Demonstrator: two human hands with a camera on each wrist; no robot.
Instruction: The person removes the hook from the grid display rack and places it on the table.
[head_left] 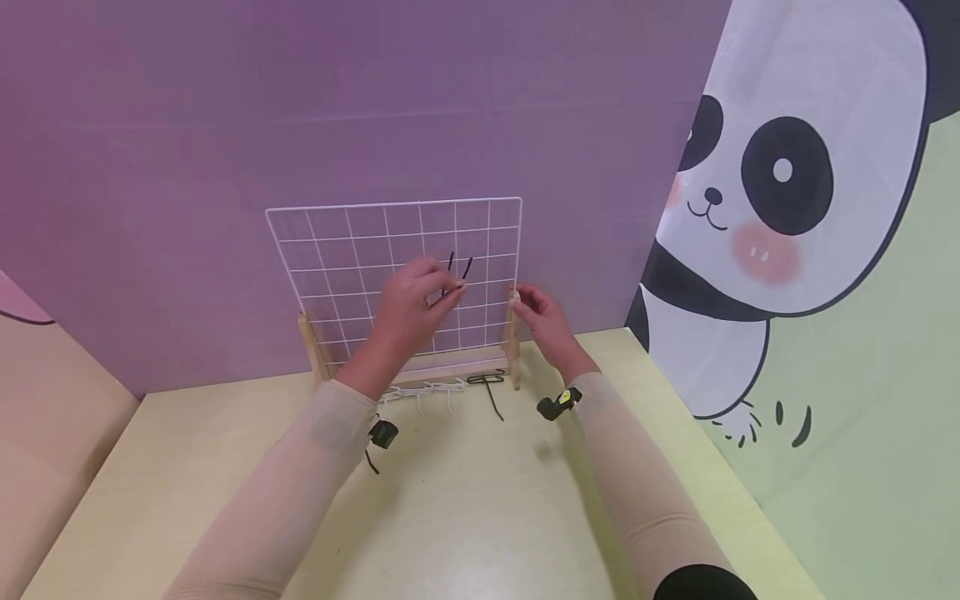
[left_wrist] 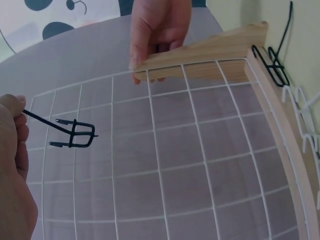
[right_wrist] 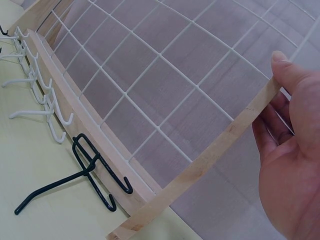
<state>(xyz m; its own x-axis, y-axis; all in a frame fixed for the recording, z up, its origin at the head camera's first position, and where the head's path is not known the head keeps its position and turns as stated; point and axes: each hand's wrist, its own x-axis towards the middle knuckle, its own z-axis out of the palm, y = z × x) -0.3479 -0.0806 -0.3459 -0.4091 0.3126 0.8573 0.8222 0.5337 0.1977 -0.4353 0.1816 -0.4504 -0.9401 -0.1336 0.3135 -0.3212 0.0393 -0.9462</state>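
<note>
My left hand [head_left: 415, 302] pinches a black wire hook [left_wrist: 82, 134] by the end of its long prong. The hook's twin-pronged clip end points toward the white wire grid panel [head_left: 393, 204], in front of its upper right part in the head view. At the panel's right edge, my right hand [head_left: 553, 330] grips the top of the wooden side piece [right_wrist: 210, 161] of the stand, thumb on the near side and fingers behind. The panel stands upright, leaning back a little in this wooden stand.
Along the stand's foot lie several white hooks [right_wrist: 50, 107] and a black hook [right_wrist: 89, 171] near the right end. Another black prong [head_left: 372, 463] shows by the left wrist. Behind the table [head_left: 465, 500] rises a purple wall [head_left: 390, 108], with a panda picture [head_left: 787, 192] at right.
</note>
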